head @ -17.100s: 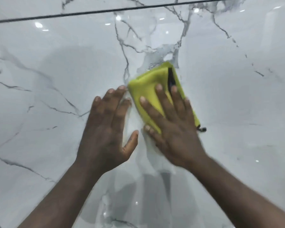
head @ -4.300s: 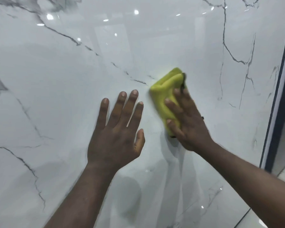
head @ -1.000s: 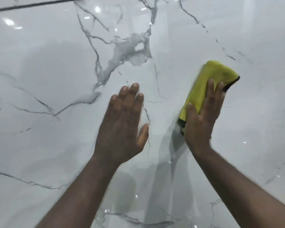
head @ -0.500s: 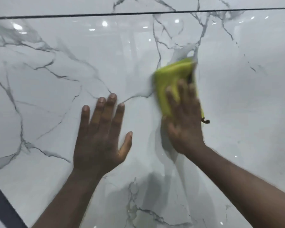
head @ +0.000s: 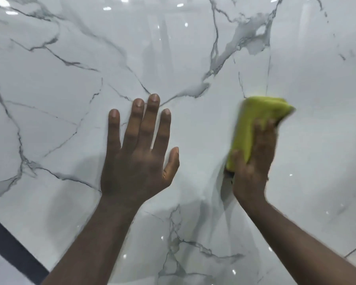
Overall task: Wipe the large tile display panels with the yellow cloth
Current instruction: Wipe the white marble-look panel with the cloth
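Head view: a glossy white tile panel with grey marble veining, filling nearly the whole frame, ceiling lights mirrored in it as small bright dots. At the lower left corner, a dark strip running diagonally along the panel's edge.

Left hand released, spread flat against the panel near the middle, fingers pointing up and slightly fanned, thumb out to the right. Nothing held.

Right hand well to the right of it, grasping the yellow cloth and pressing it onto the panel. Cloth folded into a thick pad, its upper end sticking out above the fingertips, its lower end tucked under the thumb (a dark edge or trim just visible at the bottom, too blurred to say more). Hand and cloth both smeared by motion blur; left hand comparatively sharp.

Cloth lying on the right half of the panel, below a broad grey vein patch. Both forearms bare, entering from the bottom of the frame. Faint shadows and reflections of the arms visible in the gloss beneath the hands.
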Available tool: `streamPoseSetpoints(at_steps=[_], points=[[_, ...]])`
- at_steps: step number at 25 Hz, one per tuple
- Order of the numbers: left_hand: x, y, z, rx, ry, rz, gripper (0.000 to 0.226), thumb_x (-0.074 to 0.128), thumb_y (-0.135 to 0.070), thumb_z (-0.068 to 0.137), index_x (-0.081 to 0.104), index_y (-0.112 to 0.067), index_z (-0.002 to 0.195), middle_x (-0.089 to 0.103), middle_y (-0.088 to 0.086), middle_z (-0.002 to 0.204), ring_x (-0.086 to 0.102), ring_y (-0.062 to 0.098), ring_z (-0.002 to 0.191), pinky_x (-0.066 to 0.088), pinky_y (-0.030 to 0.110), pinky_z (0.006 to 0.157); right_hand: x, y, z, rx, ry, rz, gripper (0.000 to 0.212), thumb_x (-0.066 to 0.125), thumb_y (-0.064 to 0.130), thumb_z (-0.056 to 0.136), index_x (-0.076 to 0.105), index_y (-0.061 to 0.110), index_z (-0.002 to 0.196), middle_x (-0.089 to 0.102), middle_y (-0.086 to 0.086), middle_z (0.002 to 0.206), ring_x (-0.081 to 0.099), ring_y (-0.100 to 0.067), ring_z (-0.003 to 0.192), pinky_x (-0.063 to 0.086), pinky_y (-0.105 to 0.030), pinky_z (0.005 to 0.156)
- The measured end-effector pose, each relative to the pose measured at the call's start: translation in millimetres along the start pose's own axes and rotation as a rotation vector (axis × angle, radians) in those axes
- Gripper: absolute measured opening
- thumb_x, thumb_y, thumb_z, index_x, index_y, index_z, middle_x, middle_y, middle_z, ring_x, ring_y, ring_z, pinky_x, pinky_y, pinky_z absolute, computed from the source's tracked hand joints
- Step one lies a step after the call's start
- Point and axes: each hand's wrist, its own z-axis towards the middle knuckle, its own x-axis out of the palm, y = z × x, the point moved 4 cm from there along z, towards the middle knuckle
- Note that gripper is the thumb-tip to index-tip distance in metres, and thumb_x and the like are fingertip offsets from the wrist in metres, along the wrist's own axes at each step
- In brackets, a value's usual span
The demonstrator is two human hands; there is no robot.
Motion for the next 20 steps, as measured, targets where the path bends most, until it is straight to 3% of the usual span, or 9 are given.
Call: streamPoseSetpoints(at_steps=[2, 5, 6, 9, 10, 14, 15, 18, 20], points=[[-1, 0, -2, -0.001, -0.003, -0.001, 0.072, 0.058, -0.044, 0.107, 0.046, -0.002, 0.163, 0.036, 0.024, 0.172, 0.036, 0.045, 0.158, 0.029, 0.073, 0.126, 6, 15, -5, 0.264, -0.085, 0.004, 0.078, 0.05, 0.029, 0.099, 0.018, 0.03, 0.17, -0.001, 0.002, 0.179, -0.002, -0.029, 0.166, 0.004, -0.054, 0.133], [-7, 4, 0, 0.013, -0.013, -0.03, 0.07, 0.061, -0.043, 0.106, 0.049, -0.003, 0.162, 0.037, 0.023, 0.172, 0.037, 0.043, 0.159, 0.027, 0.07, 0.128, 13, 55, -9, -0.478, 0.122, -0.166, 0.072, 0.056, 0.03, 0.101, 0.028, 0.032, 0.167, 0.011, -0.001, 0.177, 0.007, -0.032, 0.165, 0.009, -0.059, 0.131], [-9, 8, 1, 0.007, -0.01, -0.087, 0.067, 0.062, -0.04, 0.106, 0.051, -0.004, 0.161, 0.038, 0.022, 0.172, 0.037, 0.042, 0.16, 0.025, 0.068, 0.129, 8, 60, 7, -0.443, 0.088, -0.138, 0.072, 0.057, 0.028, 0.1, 0.029, 0.033, 0.166, 0.013, -0.002, 0.177, 0.008, -0.031, 0.165, 0.01, -0.057, 0.131], [-25, 26, -25, -0.094, 0.005, -0.19, 0.061, 0.064, -0.028, 0.105, 0.051, -0.003, 0.159, 0.037, 0.022, 0.172, 0.031, 0.041, 0.16, 0.021, 0.063, 0.133, 13, 77, 40, 0.228, -0.114, 0.141, 0.076, 0.055, 0.026, 0.099, 0.024, 0.03, 0.169, 0.007, -0.002, 0.179, 0.002, -0.027, 0.166, 0.003, -0.035, 0.131], [-31, 35, -42, -0.134, 0.008, -0.17, 0.061, 0.064, -0.028, 0.105, 0.051, -0.003, 0.159, 0.035, 0.022, 0.172, 0.03, 0.041, 0.16, 0.021, 0.064, 0.132, 17, 93, 33, 0.21, -0.108, 0.073, 0.076, 0.055, 0.028, 0.1, 0.024, 0.028, 0.169, 0.007, -0.004, 0.179, 0.002, -0.03, 0.166, 0.004, -0.037, 0.131], [-50, 84, -102, -0.203, 0.045, -0.049, 0.067, 0.063, -0.035, 0.105, 0.048, -0.004, 0.162, 0.031, 0.022, 0.173, 0.031, 0.045, 0.158, 0.028, 0.069, 0.127, 34, 112, -27, -0.618, 0.224, -0.178, 0.061, 0.053, 0.034, 0.106, 0.036, 0.03, 0.164, 0.016, -0.003, 0.177, 0.01, -0.034, 0.165, 0.02, -0.07, 0.124], [-53, 96, -107, -0.21, 0.052, -0.025, 0.068, 0.062, -0.038, 0.106, 0.046, -0.006, 0.164, 0.031, 0.022, 0.174, 0.031, 0.045, 0.159, 0.027, 0.069, 0.127, 34, 115, -22, -0.55, 0.187, -0.14, 0.061, 0.052, 0.035, 0.107, 0.035, 0.03, 0.165, 0.015, -0.003, 0.177, 0.01, -0.033, 0.165, 0.019, -0.069, 0.124], [-56, 117, -114, -0.201, 0.057, -0.012, 0.067, 0.058, -0.043, 0.109, 0.043, -0.012, 0.167, 0.031, 0.022, 0.175, 0.034, 0.045, 0.159, 0.027, 0.067, 0.129, 44, 144, 1, 0.129, -0.04, 0.088, 0.067, 0.053, 0.033, 0.107, 0.027, 0.028, 0.168, 0.009, -0.003, 0.179, 0.003, -0.028, 0.166, 0.014, -0.061, 0.128], [-57, 124, -117, -0.186, 0.04, -0.026, 0.068, 0.059, -0.042, 0.108, 0.044, -0.011, 0.166, 0.032, 0.021, 0.175, 0.034, 0.044, 0.159, 0.028, 0.064, 0.129, 57, 172, -13, -0.063, 0.002, -0.059, 0.068, 0.053, 0.036, 0.107, 0.025, 0.032, 0.169, 0.008, 0.0, 0.179, 0.001, -0.027, 0.166, 0.015, -0.063, 0.128]])
